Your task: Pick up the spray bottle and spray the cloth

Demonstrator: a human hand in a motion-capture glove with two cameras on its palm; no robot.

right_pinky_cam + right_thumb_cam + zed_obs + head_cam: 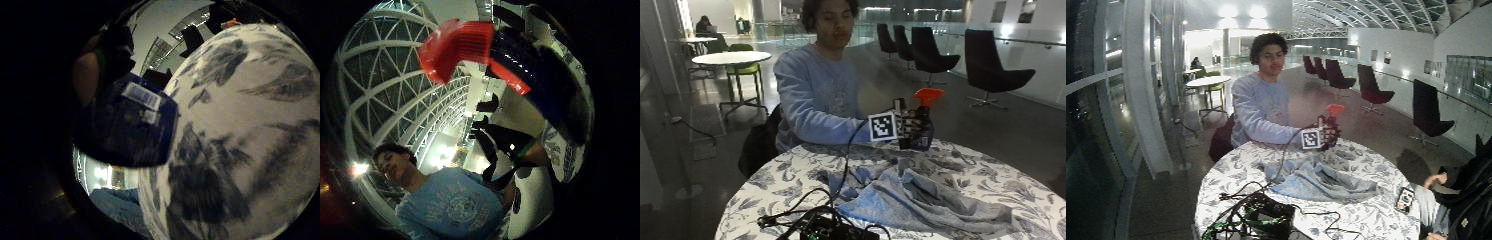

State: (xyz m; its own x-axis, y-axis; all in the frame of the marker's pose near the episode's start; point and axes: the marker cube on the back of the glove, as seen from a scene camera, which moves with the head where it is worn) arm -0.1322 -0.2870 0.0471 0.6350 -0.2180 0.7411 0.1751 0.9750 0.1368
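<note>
Blue-grey cloth point(906, 197): 1 | spray bottle point(925, 120): 1, gripped by right hand point(907, 129)

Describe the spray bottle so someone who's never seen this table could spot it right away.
Start at the round table with the leafy grey-and-white tablecloth, where a crumpled blue-grey cloth lies in the middle. Beyond the cloth, on the seated person's side, the gloved right hand holds the spray bottle upright above the tabletop. Its dark blue body and bright red trigger head are the only red thing at the table.

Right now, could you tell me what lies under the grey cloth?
The grey cloth lies crumpled on the floral tablecloth, beside the held spray bottle. Anything beneath its folds is hidden.
</note>
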